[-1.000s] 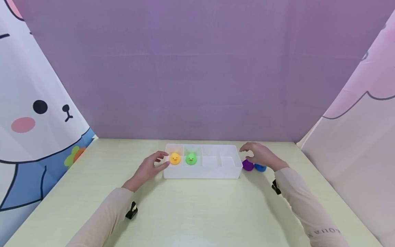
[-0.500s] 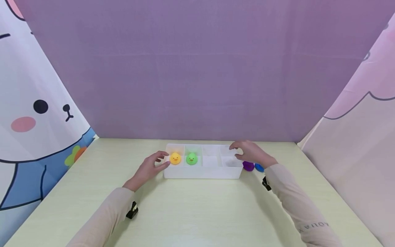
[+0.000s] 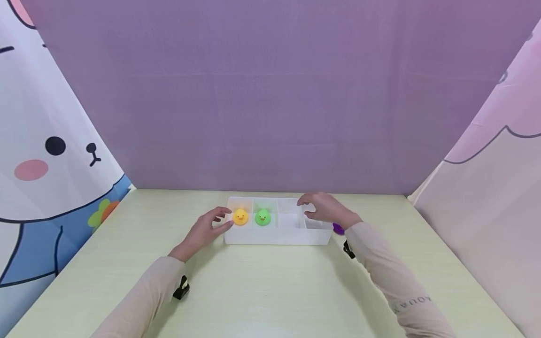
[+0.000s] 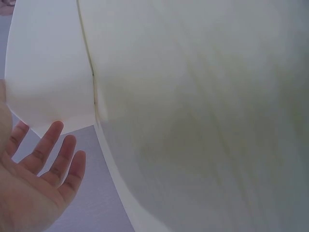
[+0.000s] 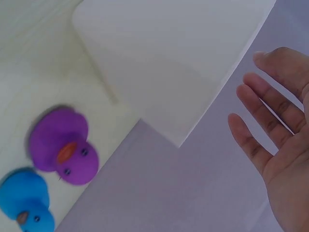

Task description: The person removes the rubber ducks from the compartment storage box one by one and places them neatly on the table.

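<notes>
A white divided box [image 3: 276, 237] stands on the table. Its leftmost compartment has a yellow toy duck [image 3: 240, 217], and the neighbouring one a green toy duck [image 3: 263, 217]. My left hand [image 3: 205, 230] is at the box's left end with loosely bent fingers and nothing in its grasp; its fingertips [image 4: 58, 126] lie against or close to the box wall. Over the right-hand compartments hovers my right hand [image 3: 323, 207], fingers spread and holding nothing. A purple toy duck [image 5: 65, 142] and a blue toy duck [image 5: 29, 200] sit on the table just right of the box.
The pale wooden table [image 3: 270, 286] ends at a purple cloth backdrop [image 3: 270, 103]. Cartoon-printed cloths hang at the left [image 3: 55, 197] and right [image 3: 494, 202]. Black wrist-camera mounts [image 3: 181, 288] stick out below both sleeves.
My right hand has moved left, from above the purple and blue ducks to above the box's right compartments. The forearm now hides the blue duck in the head view. My left hand stays put.
</notes>
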Tool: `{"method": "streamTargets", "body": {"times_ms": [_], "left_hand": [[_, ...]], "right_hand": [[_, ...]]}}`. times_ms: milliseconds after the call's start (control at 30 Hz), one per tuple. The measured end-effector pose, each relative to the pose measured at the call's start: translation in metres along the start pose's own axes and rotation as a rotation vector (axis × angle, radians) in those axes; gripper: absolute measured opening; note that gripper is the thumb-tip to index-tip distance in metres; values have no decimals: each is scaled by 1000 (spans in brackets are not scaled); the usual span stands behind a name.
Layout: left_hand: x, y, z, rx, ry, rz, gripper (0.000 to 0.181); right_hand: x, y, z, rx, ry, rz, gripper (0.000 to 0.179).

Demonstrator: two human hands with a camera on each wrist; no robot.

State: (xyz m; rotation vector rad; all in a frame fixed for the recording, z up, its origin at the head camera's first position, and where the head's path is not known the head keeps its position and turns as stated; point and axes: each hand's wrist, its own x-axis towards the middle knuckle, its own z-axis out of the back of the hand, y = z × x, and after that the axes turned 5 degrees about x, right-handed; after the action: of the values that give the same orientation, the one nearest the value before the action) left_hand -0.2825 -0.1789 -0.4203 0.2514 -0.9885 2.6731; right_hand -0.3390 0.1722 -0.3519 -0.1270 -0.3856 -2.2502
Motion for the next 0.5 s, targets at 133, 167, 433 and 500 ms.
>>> {"method": "streamTargets", "body": {"times_ms": [133, 167, 433, 500], "left_hand": [[0, -1, 0, -6, 1, 1, 41], [-1, -1, 0, -7, 1, 1, 41], [-1, -3, 1, -13, 2, 11, 41], [-1, -3, 1, -10, 2, 13, 41]], "right_hand": [[8, 6, -4, 4, 19, 4, 27], [10, 8, -5, 12, 26, 4, 27], [25, 23, -9, 41, 47, 12, 26], [29, 26, -10, 45, 50, 21, 26]]}}
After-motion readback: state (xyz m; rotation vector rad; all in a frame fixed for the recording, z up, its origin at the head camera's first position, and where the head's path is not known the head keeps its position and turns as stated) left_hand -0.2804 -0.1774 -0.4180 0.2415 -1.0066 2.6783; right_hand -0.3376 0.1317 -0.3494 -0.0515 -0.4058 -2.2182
